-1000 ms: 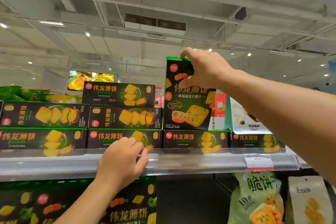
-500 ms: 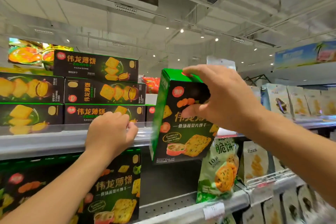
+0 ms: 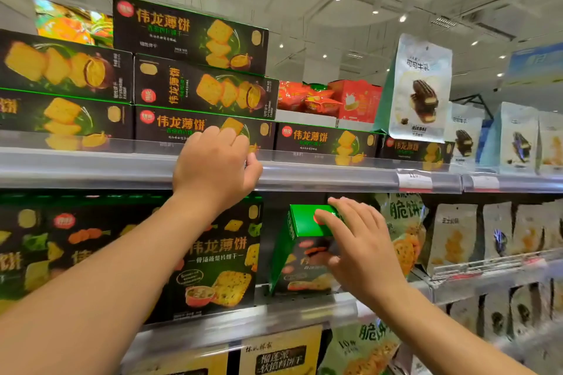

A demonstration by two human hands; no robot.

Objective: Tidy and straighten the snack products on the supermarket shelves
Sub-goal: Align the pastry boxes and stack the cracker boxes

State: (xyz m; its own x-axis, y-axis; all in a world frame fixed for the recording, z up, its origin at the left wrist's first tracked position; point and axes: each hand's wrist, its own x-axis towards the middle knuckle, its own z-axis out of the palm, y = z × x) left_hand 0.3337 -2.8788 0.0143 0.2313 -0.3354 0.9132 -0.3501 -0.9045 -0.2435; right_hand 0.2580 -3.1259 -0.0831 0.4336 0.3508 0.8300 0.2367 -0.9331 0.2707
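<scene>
My right hand (image 3: pixel 359 250) grips a tall black-and-green cracker box (image 3: pixel 300 253) by its top, fingers over the green lid and thumb on the front face. The box stands upright in a gap on the second shelf, beside a matching upright box (image 3: pixel 219 256) on its left. My left hand (image 3: pixel 214 170) rests on the clear front rail of the top shelf (image 3: pixel 320 175), fingers curled over it, in front of a flat black cracker box (image 3: pixel 182 128). More flat black boxes (image 3: pixel 195 82) are stacked in layers above it.
A green cracker bag (image 3: pixel 402 231) sits just right of the held box. Pale standing snack pouches (image 3: pixel 454 240) fill the second shelf further right. A tall white chocolate-snack pouch (image 3: pixel 420 88) stands on the top shelf. Red packs (image 3: pixel 329 99) lie behind. Lower shelves hold more products.
My right hand has carried the tall box down from the top shelf into the gap on the second shelf. My left hand has stayed on the top shelf rail. The view has tilted down.
</scene>
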